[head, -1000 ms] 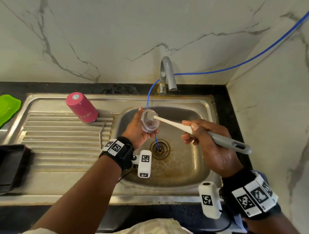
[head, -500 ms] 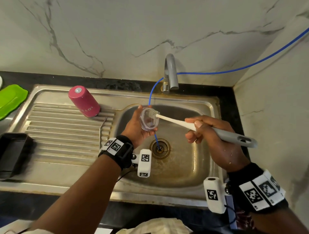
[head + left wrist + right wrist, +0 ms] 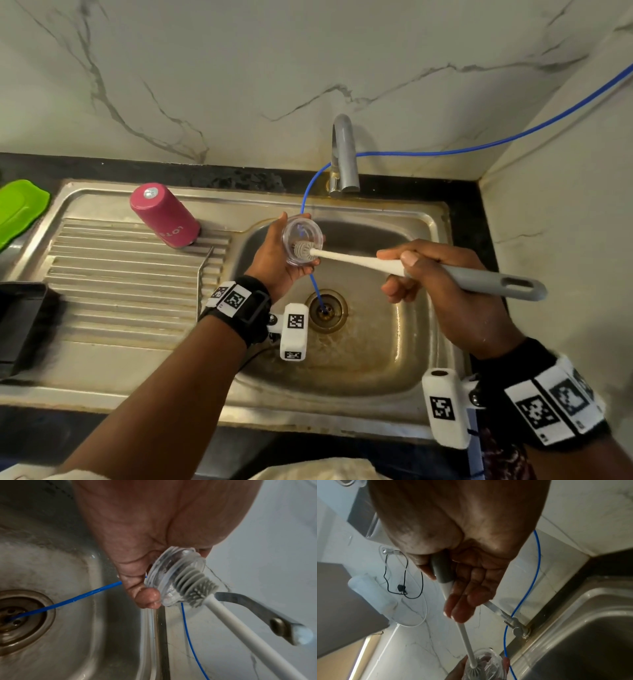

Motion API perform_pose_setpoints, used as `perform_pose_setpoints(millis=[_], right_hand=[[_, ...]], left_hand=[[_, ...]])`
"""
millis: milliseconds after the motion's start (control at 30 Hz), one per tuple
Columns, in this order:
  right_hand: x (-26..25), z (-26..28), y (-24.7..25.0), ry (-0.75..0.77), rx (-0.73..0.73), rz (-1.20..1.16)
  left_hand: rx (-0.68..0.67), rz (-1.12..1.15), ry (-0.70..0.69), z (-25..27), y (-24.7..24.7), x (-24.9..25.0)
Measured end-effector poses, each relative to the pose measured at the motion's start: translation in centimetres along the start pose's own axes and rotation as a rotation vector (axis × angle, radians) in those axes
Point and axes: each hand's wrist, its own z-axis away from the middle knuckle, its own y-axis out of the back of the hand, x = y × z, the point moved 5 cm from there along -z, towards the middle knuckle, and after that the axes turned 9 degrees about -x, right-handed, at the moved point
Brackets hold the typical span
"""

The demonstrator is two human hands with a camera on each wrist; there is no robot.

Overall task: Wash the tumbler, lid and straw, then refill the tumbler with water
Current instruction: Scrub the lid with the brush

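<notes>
My left hand (image 3: 274, 260) grips a clear threaded lid (image 3: 301, 245) over the sink basin (image 3: 376, 342); the left wrist view shows that lid (image 3: 171, 577) between thumb and fingers. My right hand (image 3: 428, 274) holds a bottle brush (image 3: 462, 274) by its grey and white handle. The grey bristle head (image 3: 193, 586) is pressed inside the lid. The pink tumbler (image 3: 164, 216) stands upside down on the draining board, to the left. A thin metal straw (image 3: 203, 277) lies on the drainer ribs beside the basin.
A steel tap (image 3: 342, 154) rises behind the basin, and a blue tube (image 3: 313, 284) runs from the wall down into the drain (image 3: 325, 310). A green lid (image 3: 19, 209) and a black tray (image 3: 20, 325) sit at far left. Marble walls close the back and right.
The brush head has slid from the lid's upper rim down to its lower inside part. The lid now faces me more squarely. Both hands stay over the basin.
</notes>
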Motion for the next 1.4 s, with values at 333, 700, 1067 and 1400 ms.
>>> perform_pose_setpoints(millis=[333,700,1067,1400], right_hand=[[-0.5,-0.3,0.2,0.018,-0.047,0.039],[-2.5,-1.6,-0.4,0.117,-0.022,0.187],[-0.6,-3.1,0.7,0.022,0.090,0.034],[-0.7,-0.9,-2.4,0.193,0.063,0.012]], left_hand=[[0.017,-0.153,-0.094,0.3,-0.1,0.6],[0.018,-0.241,-0.103,0.5,-0.6,0.3],[0.108,-0.276,-0.094,0.2,0.2,0.7],[-0.075,0.023,-0.064,0.5,-0.8,0.8]])
